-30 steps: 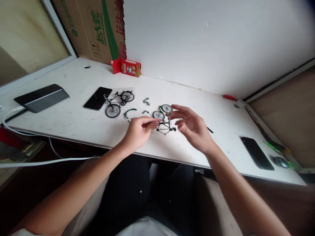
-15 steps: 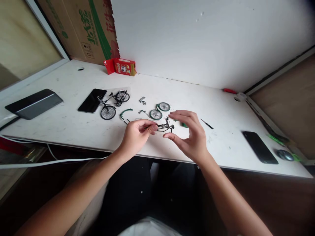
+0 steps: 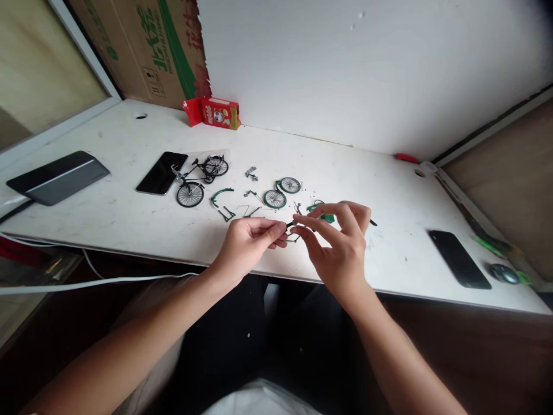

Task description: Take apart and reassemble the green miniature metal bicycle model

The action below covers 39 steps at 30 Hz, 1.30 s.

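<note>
A dark miniature bicycle frame [image 3: 292,237] is held up just over the table's near side. My left hand [image 3: 248,242] pinches one end of it between thumb and fingers. From the other side, the thumb and index finger of my right hand [image 3: 337,239] close around the frame, hiding part of it. Beyond my hands lie two joined small spoked wheels with green rims [image 3: 275,199], a curved green mudguard [image 3: 215,197], small black struts [image 3: 226,215] and little metal parts [image 3: 250,173]. A green part [image 3: 322,211] shows behind my right fingers.
An assembled black model bicycle [image 3: 190,180] rests partly over a phone [image 3: 156,180] on the white table [image 3: 142,230]. Far left is a grey-black flat device [image 3: 58,177]. A red carton [image 3: 220,114] stands at the back; another phone [image 3: 460,259] and a mouse [image 3: 504,273] lie right.
My right hand's thumb and index finger, wide apart before, have closed in on the frame. My left hand keeps its pinch, and the frame has tilted and shifted slightly.
</note>
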Each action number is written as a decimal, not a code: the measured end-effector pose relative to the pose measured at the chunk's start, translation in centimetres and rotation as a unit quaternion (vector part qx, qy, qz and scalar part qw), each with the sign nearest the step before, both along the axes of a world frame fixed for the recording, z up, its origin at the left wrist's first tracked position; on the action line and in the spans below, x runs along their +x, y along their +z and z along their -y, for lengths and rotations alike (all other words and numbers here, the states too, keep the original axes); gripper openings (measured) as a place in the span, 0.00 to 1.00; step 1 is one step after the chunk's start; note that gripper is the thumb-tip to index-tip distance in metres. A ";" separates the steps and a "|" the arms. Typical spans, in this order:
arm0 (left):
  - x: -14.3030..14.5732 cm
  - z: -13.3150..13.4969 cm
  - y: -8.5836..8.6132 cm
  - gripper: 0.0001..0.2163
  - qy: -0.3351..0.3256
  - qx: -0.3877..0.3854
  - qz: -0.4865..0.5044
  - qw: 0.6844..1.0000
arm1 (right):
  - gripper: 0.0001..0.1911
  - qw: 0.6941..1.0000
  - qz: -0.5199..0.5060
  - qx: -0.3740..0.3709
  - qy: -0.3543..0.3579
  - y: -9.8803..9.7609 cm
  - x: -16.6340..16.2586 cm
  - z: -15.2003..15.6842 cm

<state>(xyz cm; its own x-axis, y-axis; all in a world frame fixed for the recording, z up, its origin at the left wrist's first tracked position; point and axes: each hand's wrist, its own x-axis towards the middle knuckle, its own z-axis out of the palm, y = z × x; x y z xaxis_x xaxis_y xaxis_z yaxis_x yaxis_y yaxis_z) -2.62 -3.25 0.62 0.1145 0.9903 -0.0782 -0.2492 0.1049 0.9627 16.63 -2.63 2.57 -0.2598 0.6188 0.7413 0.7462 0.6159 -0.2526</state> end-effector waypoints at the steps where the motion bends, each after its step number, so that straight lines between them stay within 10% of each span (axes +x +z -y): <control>1: 0.1 0.1 -0.1 0.16 0.004 0.002 0.003 1.000 | 0.17 1.000 -0.007 0.003 -0.008 -0.2 -0.2 0.1; 19: 1.1 1.2 -0.8 0.12 0.042 0.046 0.002 0.998 | 0.09 0.982 -0.180 -0.061 -0.008 -2.6 -1.8 0.5; 24: 0.6 0.5 -0.4 0.15 0.007 0.012 0.028 1.000 | 0.05 0.972 -0.173 -0.144 0.074 -1.3 -0.9 0.4; 29: 0.1 0.1 0.1 0.14 -0.013 -0.011 0.078 0.997 | 0.26 0.953 -0.187 -0.190 0.144 0.4 0.8 0.3; 39: 0.3 0.3 -0.1 0.13 -0.076 -0.024 0.077 0.994 | 0.21 0.975 -0.053 -0.133 0.171 1.6 3.4 -0.6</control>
<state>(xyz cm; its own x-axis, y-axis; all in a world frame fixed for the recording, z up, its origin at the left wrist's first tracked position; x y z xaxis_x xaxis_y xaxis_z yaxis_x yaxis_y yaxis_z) -2.34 -3.55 0.47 0.2761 0.9565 -0.0945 -0.3704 0.1966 0.9078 20.04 -2.07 4.21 -0.4150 0.6832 0.6009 0.4697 0.7265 -0.5016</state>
